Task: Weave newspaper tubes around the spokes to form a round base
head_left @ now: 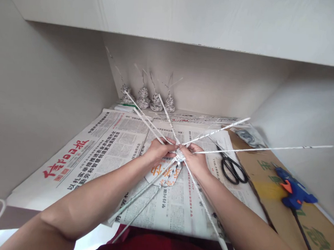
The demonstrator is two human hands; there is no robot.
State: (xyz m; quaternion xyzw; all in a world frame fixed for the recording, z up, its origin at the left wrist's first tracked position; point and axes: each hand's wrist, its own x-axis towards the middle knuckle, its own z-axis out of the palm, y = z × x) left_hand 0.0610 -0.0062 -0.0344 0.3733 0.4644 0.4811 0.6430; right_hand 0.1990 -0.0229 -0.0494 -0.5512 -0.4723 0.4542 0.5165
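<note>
A small woven piece of rolled newspaper strips (pixel 180 155) is held above the newspaper-covered table, its long paper sticks radiating outward like spokes. My left hand (pixel 162 148) pinches the woven centre from the left, thumb and fingers closed on it. From the other side my right hand (pixel 194 157) grips the same centre, with its fingers behind the spokes. Two spokes stretch far to the right, several go up and left, and others run down toward my body. Beneath the centre lies a pale paper piece with orange characters (pixel 166 174). The exact weave between my fingertips is partly hidden.
Black-handled scissors (pixel 233 168) lie right of my right hand. A blue glue gun (pixel 295 191) rests on brown cardboard (pixel 261 183). Several woven paper figures (pixel 156 103) stand against the back wall, with rolled paper sticks (pixel 195 119) before them. Newspaper (pixel 97 147) covers the left.
</note>
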